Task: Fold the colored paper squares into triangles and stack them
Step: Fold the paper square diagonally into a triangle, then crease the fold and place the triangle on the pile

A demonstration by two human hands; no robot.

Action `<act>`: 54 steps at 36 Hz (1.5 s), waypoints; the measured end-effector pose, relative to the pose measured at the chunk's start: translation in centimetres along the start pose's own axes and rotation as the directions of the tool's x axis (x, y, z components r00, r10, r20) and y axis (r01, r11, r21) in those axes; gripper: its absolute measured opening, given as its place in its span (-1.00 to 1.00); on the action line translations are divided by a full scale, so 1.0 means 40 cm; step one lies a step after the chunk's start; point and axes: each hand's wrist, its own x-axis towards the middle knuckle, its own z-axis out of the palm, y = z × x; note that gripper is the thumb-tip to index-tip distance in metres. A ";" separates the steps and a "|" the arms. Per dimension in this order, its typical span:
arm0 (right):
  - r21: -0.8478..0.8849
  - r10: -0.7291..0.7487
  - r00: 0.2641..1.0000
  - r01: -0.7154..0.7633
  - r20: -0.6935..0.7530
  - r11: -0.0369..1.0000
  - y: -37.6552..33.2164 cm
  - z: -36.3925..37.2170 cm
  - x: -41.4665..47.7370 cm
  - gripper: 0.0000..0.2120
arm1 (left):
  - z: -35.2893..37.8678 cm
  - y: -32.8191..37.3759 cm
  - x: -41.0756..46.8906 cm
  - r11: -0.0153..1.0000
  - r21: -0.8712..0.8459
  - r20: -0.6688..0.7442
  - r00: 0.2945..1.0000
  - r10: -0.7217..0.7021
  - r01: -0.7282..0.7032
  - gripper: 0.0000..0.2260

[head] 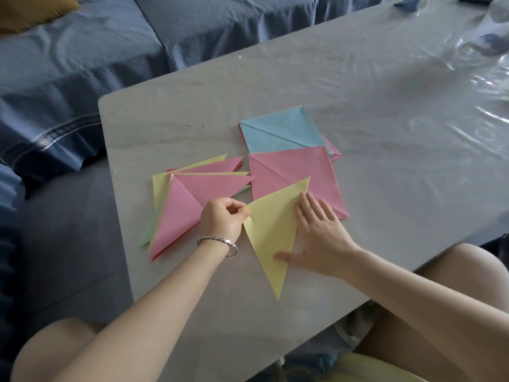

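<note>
Our left hand pinches a corner of the yellow triangle to keep its layers aligned; our right hand, fingers flat, presses the fold.

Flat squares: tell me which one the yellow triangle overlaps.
The pink square: its near part lies under a tip of the yellow triangle. The blue square sits farther back, clear of the triangle.

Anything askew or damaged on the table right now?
The pile of folded triangles is splayed: corners fan out in different directions, edges unaligned. The yellow triangle being creased looks clean; no tears or spills show.
</note>
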 end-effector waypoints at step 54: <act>0.128 -0.208 0.974 0.218 -0.087 0.968 0.125 -0.056 0.046 -0.41 | 0.036 0.080 -0.010 0.980 -0.133 0.068 0.988 -0.138 0.146 -0.64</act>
